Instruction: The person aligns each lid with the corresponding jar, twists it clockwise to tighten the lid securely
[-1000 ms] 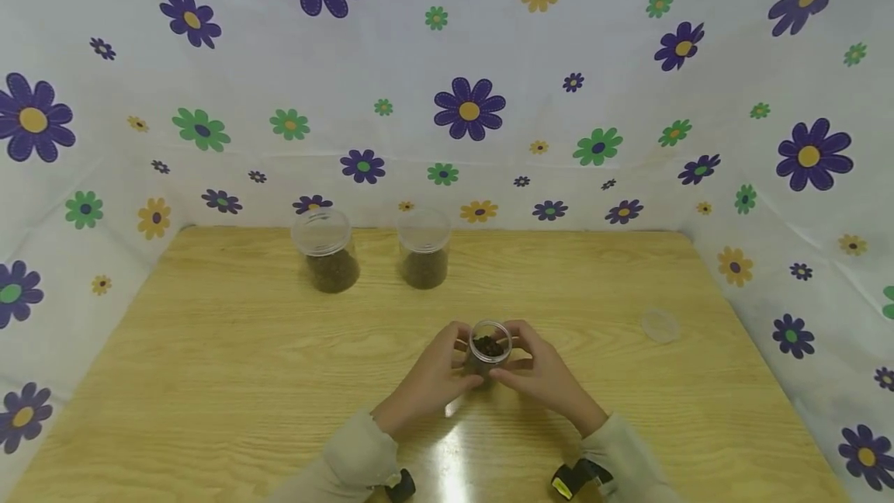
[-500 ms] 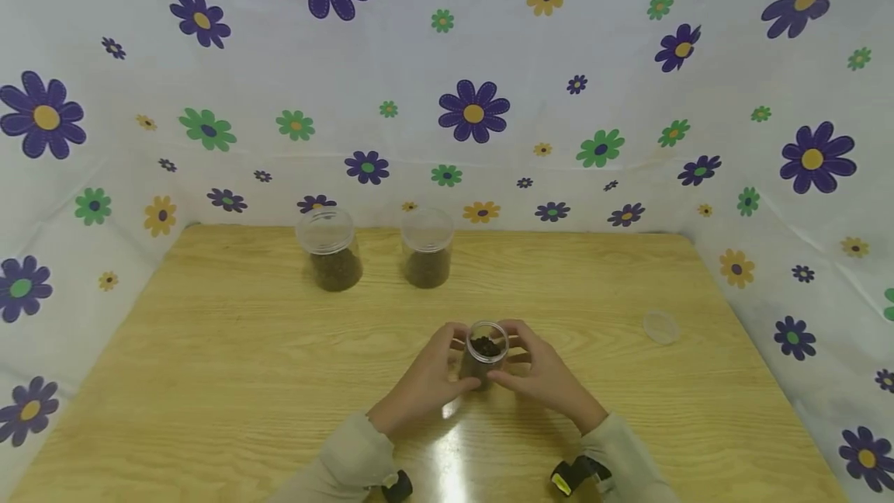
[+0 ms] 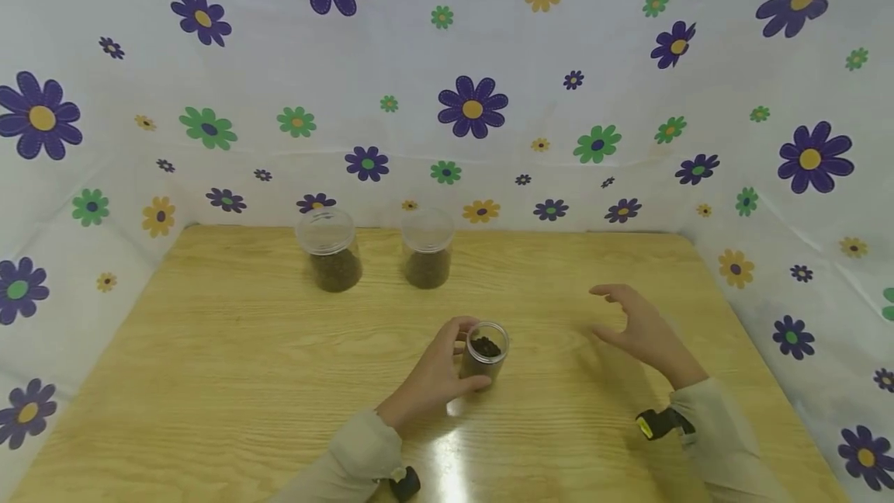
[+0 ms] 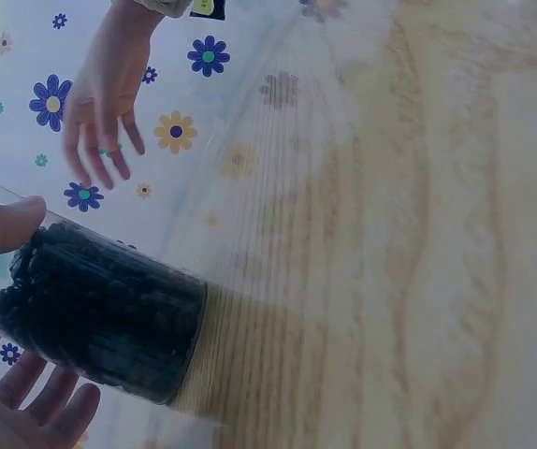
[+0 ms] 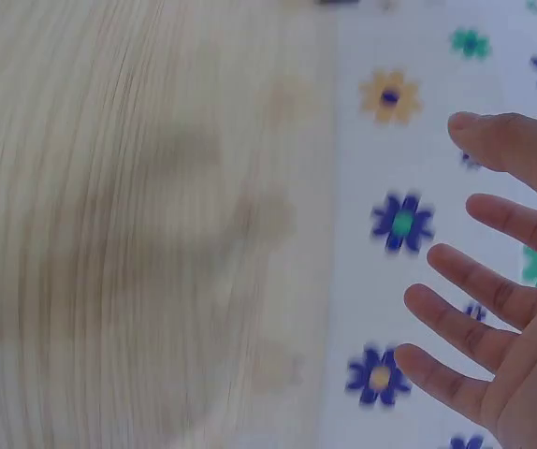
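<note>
A small open clear jar (image 3: 482, 368) stands upright near the middle of the table, partly filled with dark, bean-like pieces. My left hand (image 3: 434, 372) holds it from the left side, thumb at the front and fingers behind. In the left wrist view the dark contents show through the jar wall (image 4: 109, 313) between thumb and fingers. Well to the right of the jar, my right hand (image 3: 646, 334) is above the table with nothing in it. Its fingers are spread and loosely bent, as the right wrist view shows for the same hand (image 5: 516, 346).
Two larger clear jars, one at the left (image 3: 336, 266) and one nearer the middle (image 3: 427, 264), stand at the back with dark contents and lids on. A flower-printed cloth (image 3: 531, 115) surrounds the wooden table (image 3: 230, 379) at the back and sides.
My right hand has let go of the jar and moved to the right, where it now hides the flat clear lid seen earlier. The left hand still holds the jar in place.
</note>
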{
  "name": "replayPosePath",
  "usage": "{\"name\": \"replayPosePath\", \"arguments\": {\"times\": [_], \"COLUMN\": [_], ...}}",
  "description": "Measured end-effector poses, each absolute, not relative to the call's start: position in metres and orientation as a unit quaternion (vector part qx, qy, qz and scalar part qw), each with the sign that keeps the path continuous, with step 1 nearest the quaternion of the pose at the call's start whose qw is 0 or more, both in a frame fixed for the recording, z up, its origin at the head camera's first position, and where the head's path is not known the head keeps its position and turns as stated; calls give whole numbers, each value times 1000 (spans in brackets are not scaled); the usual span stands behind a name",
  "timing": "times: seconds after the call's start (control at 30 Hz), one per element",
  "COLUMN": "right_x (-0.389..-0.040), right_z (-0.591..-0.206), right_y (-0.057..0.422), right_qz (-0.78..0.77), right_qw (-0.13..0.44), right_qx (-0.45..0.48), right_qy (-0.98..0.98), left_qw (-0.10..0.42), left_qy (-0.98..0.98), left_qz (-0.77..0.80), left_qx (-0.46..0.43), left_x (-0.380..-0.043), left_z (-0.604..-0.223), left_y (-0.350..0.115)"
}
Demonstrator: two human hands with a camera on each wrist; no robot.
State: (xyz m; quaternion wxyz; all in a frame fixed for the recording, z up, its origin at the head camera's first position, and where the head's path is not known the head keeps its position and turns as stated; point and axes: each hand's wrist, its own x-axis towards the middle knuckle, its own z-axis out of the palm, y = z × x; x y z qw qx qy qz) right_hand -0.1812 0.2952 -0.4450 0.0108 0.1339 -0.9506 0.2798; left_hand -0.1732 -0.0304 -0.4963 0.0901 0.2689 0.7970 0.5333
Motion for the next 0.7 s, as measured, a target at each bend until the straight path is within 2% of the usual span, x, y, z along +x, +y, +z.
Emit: {"name": "replayPosePath", "arguments": {"times": [0.37, 0.7], "right_x": [-185, -178], "right_z": [-463, -478], "right_y": [378, 387], "right_qz": [179, 183], "right_qw": [-50, -74], "right_qx": [75, 68], "right_qy": [-980, -978], "left_qw": [113, 116], "left_qy": [793, 788], "left_qz": [533, 533], "left_qx": [274, 285], "left_x": [-171, -167], "left_z": [-503, -510], "left_y": [-33, -37]}}
